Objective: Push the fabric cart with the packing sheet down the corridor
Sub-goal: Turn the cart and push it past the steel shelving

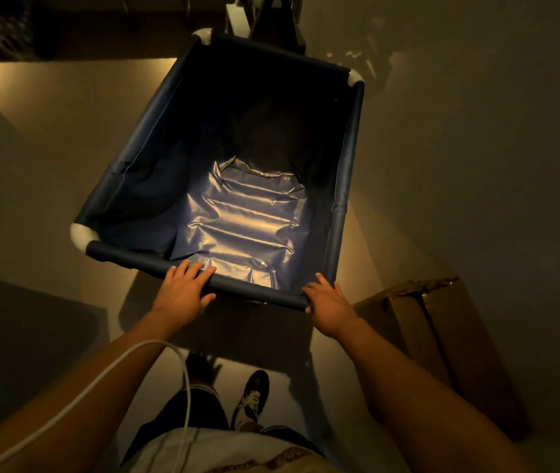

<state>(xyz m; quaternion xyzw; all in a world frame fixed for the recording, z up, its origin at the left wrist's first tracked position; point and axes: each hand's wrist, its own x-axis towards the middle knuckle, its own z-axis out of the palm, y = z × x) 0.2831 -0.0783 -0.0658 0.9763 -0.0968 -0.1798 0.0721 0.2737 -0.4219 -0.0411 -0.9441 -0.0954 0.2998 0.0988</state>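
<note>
Below my chest, a white cable (155,363) loops across my left forearm, and my shoe (253,397) shows on the pale floor (67,107) between my arms. Just ahead of that, both hands meet the near rail (155,264) of the fabric cart (347,158). My left hand (183,291) lies over the rail toward its middle, fingers fairly straight across the top and thumb tucked under the near side, more pressing than clenching. My right hand (328,302) sits at the rail's right end, by the corner, fingers curled around the tube. So the cart lies straight ahead of my grip, its long axis running away from me and leaning a little to the right as it goes. Both hands are equally near; neither leads. To my right, close beside the cart's near corner, a cardboard box (442,336) stands on the floor, and I judge it the thing to steer clear of. Inside the cart, the packing sheet (248,220) lies crumpled and shiny on the bottom, nearer my end than the far one. Beyond the far rail with its white corner joints (355,76), the corridor is dark, and I cannot make out what stands there.
</note>
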